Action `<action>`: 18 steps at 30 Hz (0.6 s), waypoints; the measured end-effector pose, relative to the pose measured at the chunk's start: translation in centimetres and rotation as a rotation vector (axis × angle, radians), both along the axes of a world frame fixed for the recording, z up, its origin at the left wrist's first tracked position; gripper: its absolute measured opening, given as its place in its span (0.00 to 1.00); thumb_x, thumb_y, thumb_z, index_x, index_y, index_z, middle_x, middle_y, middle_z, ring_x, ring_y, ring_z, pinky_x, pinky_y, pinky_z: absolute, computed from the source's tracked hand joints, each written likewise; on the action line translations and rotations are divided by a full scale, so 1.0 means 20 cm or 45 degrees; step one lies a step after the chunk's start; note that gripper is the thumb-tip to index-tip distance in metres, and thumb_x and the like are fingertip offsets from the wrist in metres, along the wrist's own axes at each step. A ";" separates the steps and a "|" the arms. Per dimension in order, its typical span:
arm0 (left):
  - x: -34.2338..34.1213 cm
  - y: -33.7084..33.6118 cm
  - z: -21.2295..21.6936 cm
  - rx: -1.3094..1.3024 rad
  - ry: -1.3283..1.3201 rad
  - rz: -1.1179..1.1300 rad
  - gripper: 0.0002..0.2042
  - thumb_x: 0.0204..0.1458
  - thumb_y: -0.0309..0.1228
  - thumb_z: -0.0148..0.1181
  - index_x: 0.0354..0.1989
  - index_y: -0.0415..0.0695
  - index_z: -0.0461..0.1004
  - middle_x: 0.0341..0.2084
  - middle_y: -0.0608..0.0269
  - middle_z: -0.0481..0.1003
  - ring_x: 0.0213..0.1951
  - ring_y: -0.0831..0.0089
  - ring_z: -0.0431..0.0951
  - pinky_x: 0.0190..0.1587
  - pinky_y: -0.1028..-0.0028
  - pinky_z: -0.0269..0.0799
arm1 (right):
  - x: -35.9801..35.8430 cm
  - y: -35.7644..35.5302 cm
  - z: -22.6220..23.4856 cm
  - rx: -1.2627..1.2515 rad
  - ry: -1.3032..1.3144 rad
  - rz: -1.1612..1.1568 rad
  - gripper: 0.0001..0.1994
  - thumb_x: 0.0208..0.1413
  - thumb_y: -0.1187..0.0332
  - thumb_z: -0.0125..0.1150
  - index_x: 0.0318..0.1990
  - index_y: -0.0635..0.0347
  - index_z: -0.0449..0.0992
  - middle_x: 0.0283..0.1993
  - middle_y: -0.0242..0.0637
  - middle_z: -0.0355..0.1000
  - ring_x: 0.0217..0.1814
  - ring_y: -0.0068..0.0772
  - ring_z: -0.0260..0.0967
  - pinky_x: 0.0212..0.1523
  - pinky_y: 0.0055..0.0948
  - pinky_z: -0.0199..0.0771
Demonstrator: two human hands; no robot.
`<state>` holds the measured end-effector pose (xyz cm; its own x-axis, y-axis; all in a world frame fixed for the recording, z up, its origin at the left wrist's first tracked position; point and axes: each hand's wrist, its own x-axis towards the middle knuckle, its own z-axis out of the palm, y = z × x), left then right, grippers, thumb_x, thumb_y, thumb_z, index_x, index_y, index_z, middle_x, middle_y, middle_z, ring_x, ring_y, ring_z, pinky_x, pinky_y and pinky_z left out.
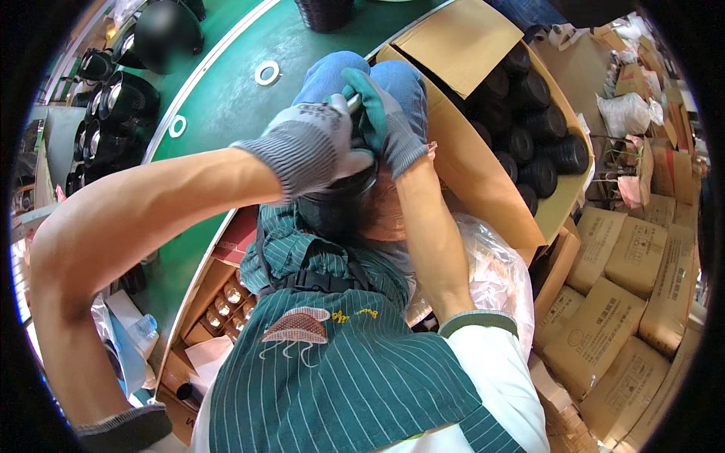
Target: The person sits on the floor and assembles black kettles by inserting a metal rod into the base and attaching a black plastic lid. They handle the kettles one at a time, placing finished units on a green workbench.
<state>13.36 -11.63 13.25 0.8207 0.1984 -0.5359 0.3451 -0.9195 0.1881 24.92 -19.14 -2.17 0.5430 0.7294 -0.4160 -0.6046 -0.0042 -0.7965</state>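
Both my hands wear grey knit gloves and are clamped on a black round pot-like part [336, 204] held on my lap. My left hand [310, 143] presses on its top from the left. My right hand [389, 121], with green-coated fingers, grips it from the right, fingers curled around a small metal piece at the top. The part sits against my green striped apron [340, 355]; my blue-jeaned knees [332, 72] show just beyond it. Most of the part is hidden under the gloves.
An open cardboard box [468, 143] of several black round parts stands at my right. A green worktable [226, 98] at the left carries white rings [266, 72] and black shiny pots [121, 98]. Stacked brown cartons [627, 302] fill the lower right; a plastic bag [498, 279] lies beside me.
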 end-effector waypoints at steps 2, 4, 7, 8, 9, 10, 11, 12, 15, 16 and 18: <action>-0.07 0.02 -0.02 0.083 -0.094 -0.134 0.44 0.57 0.59 0.63 0.61 0.25 0.60 0.31 0.41 0.81 0.31 0.50 0.85 0.34 0.61 0.81 | 0.01 -0.08 -0.06 0.006 -0.423 0.010 0.20 0.65 0.50 0.64 0.52 0.56 0.79 0.41 0.33 0.78 0.41 0.27 0.75 0.43 0.33 0.77; -0.08 0.06 -0.01 -0.008 -0.071 -0.179 0.42 0.56 0.58 0.65 0.61 0.29 0.60 0.30 0.44 0.80 0.29 0.50 0.84 0.32 0.60 0.80 | -0.08 -0.11 0.04 -0.037 -0.263 -0.262 0.21 0.67 0.47 0.60 0.42 0.58 0.82 0.33 0.29 0.75 0.33 0.21 0.70 0.35 0.25 0.71; -0.11 0.08 -0.02 -0.077 -0.130 -0.303 0.40 0.54 0.58 0.67 0.60 0.35 0.62 0.27 0.47 0.79 0.27 0.50 0.82 0.30 0.59 0.79 | -0.19 -0.20 0.05 -0.041 -0.871 -0.500 0.23 0.70 0.47 0.57 0.36 0.60 0.82 0.29 0.26 0.73 0.29 0.17 0.67 0.30 0.22 0.67; -0.11 0.10 -0.03 -0.083 -0.164 -0.357 0.39 0.54 0.58 0.67 0.59 0.36 0.62 0.26 0.48 0.79 0.26 0.50 0.82 0.30 0.59 0.79 | -0.21 -0.25 0.05 -0.064 -1.027 -0.508 0.22 0.71 0.49 0.55 0.38 0.61 0.81 0.32 0.28 0.74 0.29 0.18 0.68 0.30 0.22 0.68; -0.13 0.20 -0.11 -0.231 -0.349 -0.504 0.39 0.52 0.59 0.68 0.58 0.38 0.63 0.26 0.49 0.78 0.26 0.51 0.82 0.30 0.59 0.78 | -0.23 -0.29 0.05 -0.094 -1.183 -0.523 0.22 0.72 0.50 0.54 0.39 0.61 0.81 0.34 0.29 0.75 0.30 0.18 0.69 0.30 0.22 0.69; -0.12 0.22 -0.13 -0.188 -0.283 -0.587 0.39 0.52 0.60 0.68 0.58 0.38 0.64 0.24 0.50 0.77 0.25 0.54 0.82 0.28 0.60 0.77 | -0.26 -0.34 0.06 -0.137 -1.333 -0.540 0.21 0.74 0.51 0.53 0.41 0.62 0.80 0.36 0.31 0.76 0.30 0.18 0.69 0.31 0.21 0.69; -0.10 0.27 -0.14 -0.214 -0.355 -0.672 0.40 0.51 0.61 0.68 0.58 0.39 0.64 0.24 0.51 0.77 0.25 0.55 0.81 0.28 0.61 0.78 | -0.29 -0.35 0.07 -0.029 -0.947 -0.553 0.21 0.74 0.52 0.53 0.43 0.62 0.79 0.40 0.39 0.79 0.31 0.19 0.72 0.31 0.22 0.73; -0.08 0.29 -0.16 -0.259 -0.425 -0.761 0.41 0.51 0.63 0.68 0.59 0.39 0.64 0.23 0.51 0.76 0.24 0.56 0.81 0.28 0.62 0.78 | -0.34 -0.37 0.11 0.048 -0.752 -0.592 0.20 0.74 0.52 0.52 0.43 0.63 0.77 0.42 0.43 0.81 0.30 0.20 0.73 0.31 0.22 0.75; -0.12 0.41 -0.31 -0.200 -0.669 -0.994 0.49 0.49 0.66 0.66 0.68 0.38 0.59 0.27 0.52 0.78 0.29 0.56 0.83 0.35 0.63 0.82 | -0.47 -0.33 0.28 0.221 -0.633 -0.657 0.21 0.76 0.54 0.48 0.39 0.64 0.75 0.45 0.53 0.82 0.33 0.23 0.77 0.33 0.23 0.79; -0.11 0.42 -0.32 -0.195 -0.839 -1.045 0.50 0.49 0.65 0.66 0.69 0.38 0.58 0.28 0.51 0.78 0.31 0.56 0.84 0.37 0.64 0.83 | -0.45 -0.32 0.28 0.254 -0.623 -0.631 0.20 0.76 0.55 0.49 0.40 0.65 0.75 0.44 0.52 0.82 0.35 0.25 0.78 0.36 0.25 0.80; -0.09 0.42 -0.29 -0.173 -0.590 -0.883 0.47 0.50 0.64 0.67 0.68 0.39 0.61 0.34 0.47 0.80 0.37 0.52 0.84 0.41 0.61 0.82 | -0.38 -0.29 0.26 0.316 -0.617 -0.593 0.19 0.75 0.56 0.49 0.41 0.65 0.76 0.43 0.51 0.82 0.38 0.29 0.79 0.41 0.29 0.82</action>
